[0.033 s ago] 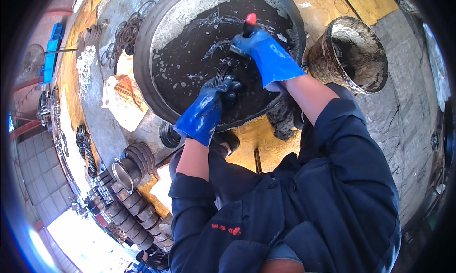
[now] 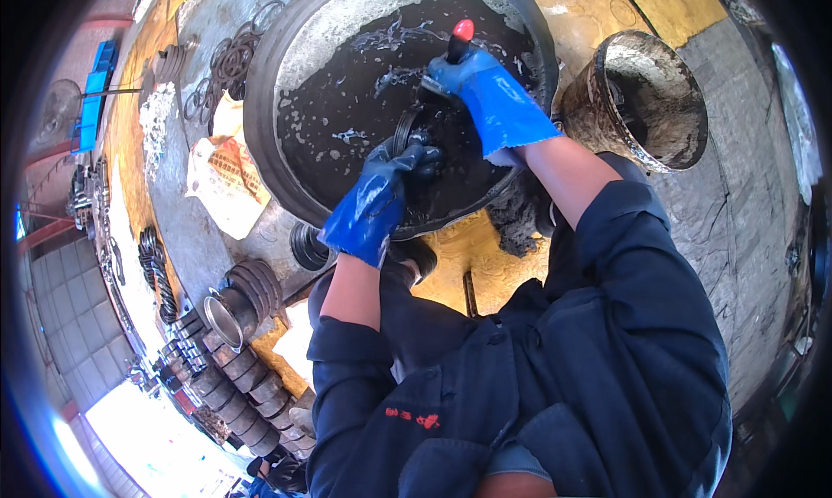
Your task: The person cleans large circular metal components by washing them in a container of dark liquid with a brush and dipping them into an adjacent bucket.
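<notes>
Both my hands wear blue rubber gloves and work inside a large round metal basin (image 2: 286,82) filled with black oily liquid. My left hand (image 2: 381,195) grips a dark round ring-shaped metal part (image 2: 414,130) held on edge in the liquid. My right hand (image 2: 485,86) is closed around a tool with a red-tipped handle (image 2: 462,32), its working end pressed against the same part. The tool's lower end is hidden by the glove and the dark liquid.
A rusty metal bucket (image 2: 646,95) stands to the right of the basin. A crumpled sack (image 2: 227,182) lies to its left. Rows of stacked metal rings and cylinders (image 2: 238,359) line the lower left. More ring parts (image 2: 224,65) lie at the upper left on the yellow floor.
</notes>
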